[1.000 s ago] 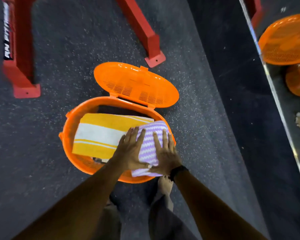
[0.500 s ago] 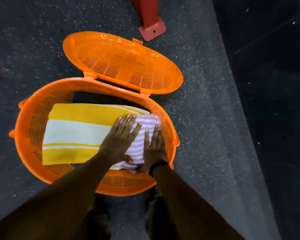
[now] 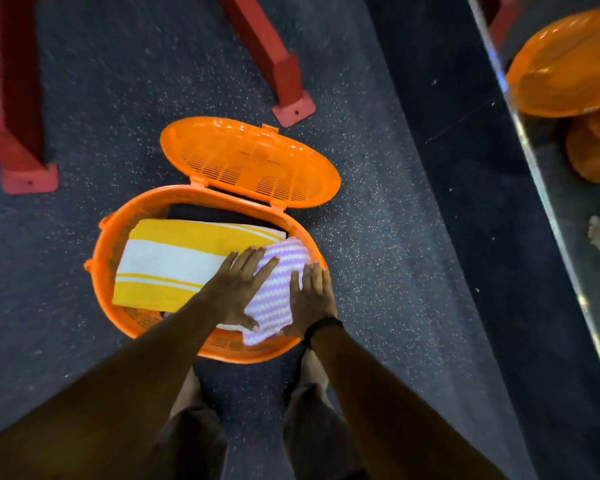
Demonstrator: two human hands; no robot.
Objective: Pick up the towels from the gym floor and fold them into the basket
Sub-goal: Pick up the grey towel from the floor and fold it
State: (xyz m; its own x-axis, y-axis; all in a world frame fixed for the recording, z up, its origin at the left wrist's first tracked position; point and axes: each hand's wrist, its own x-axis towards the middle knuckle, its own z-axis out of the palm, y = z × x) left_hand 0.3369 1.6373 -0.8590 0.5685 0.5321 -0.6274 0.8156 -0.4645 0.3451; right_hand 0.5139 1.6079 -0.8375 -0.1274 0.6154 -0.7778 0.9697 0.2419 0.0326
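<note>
An orange oval basket (image 3: 101, 271) stands on the speckled gym floor with its slotted lid (image 3: 250, 161) hinged open at the back. Inside lies a folded yellow and white striped towel (image 3: 167, 261). A folded purple and white zigzag towel (image 3: 278, 289) sits at the basket's right end, partly over the yellow one. My left hand (image 3: 238, 289) presses flat on the purple towel's left side, fingers straight and spread. My right hand (image 3: 310, 299) lies flat on its right edge. A dark item shows under the towels at the back.
Two red metal frame legs stand on the floor, one at the left (image 3: 28, 174) and one behind the basket (image 3: 293, 110). A mirror (image 3: 568, 168) along the right wall reflects the orange basket. My legs and feet are just below the basket.
Both hands stay flat on the purple towel. The view has pulled back and up, so the basket looks smaller and the mirror and left red leg are in sight again.
</note>
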